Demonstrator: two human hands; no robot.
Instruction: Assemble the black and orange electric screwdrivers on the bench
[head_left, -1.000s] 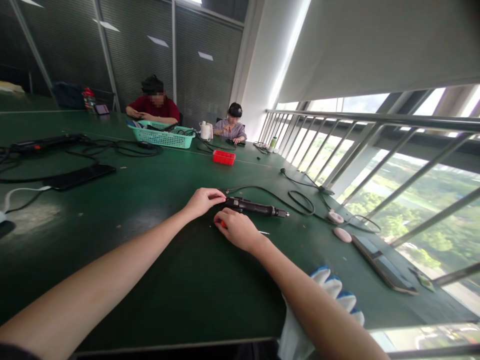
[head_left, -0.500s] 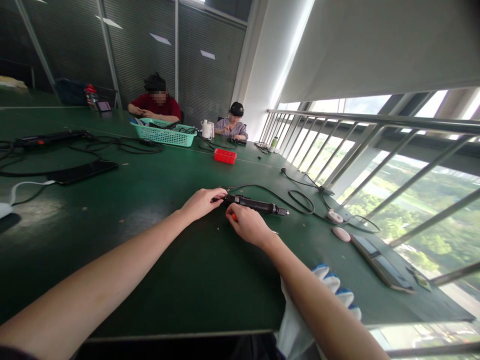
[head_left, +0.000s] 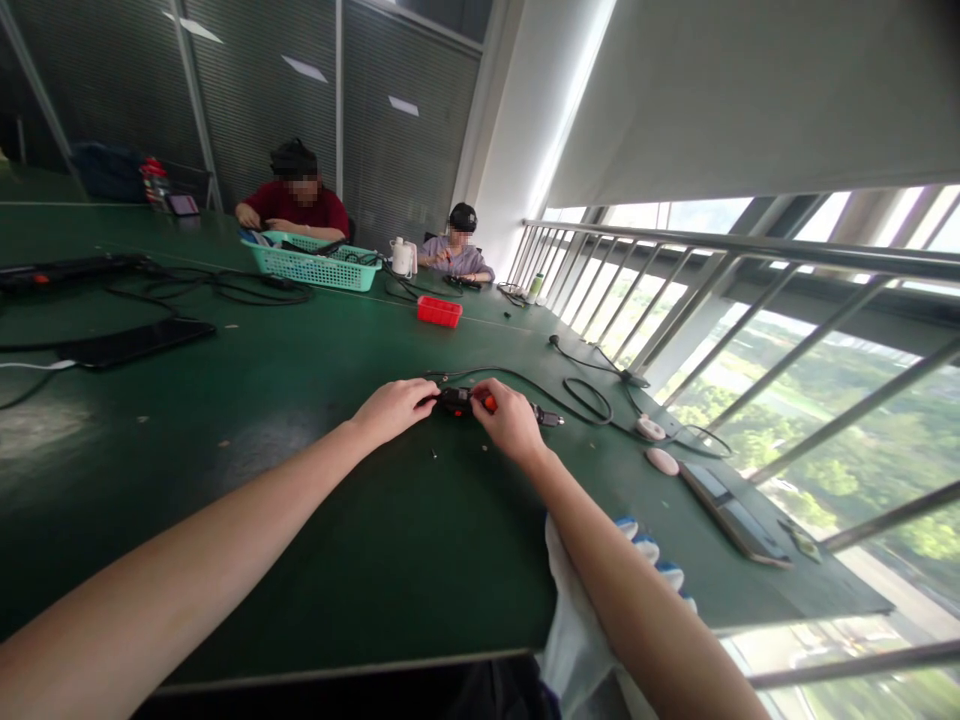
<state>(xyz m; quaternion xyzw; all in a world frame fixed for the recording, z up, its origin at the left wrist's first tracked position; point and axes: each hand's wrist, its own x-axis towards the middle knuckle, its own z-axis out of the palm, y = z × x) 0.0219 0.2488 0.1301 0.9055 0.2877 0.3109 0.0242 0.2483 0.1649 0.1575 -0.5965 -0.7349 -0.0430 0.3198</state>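
A black corded power tool (head_left: 454,401) lies on the green table (head_left: 300,480), its metal tip (head_left: 550,419) pointing right. My left hand (head_left: 394,407) is curled at the tool's left end, fingertips on it. My right hand (head_left: 510,422) is closed round an orange-handled small tool (head_left: 488,403) and rests on top of the black tool's middle, hiding that part. A tiny screw-like speck (head_left: 434,455) lies on the table just in front of the hands.
A black cable (head_left: 585,395) loops right of the tool. Two pink pads (head_left: 663,460), a phone (head_left: 731,514) and white-blue gloves (head_left: 649,560) lie near the right edge by the railing. A red box (head_left: 439,311), a teal basket (head_left: 311,265) and two seated people are farther back.
My right hand has moved up from the table in front of the tool onto the tool's body, carrying the orange-handled tool. My left hand has stayed at the tool's left end.
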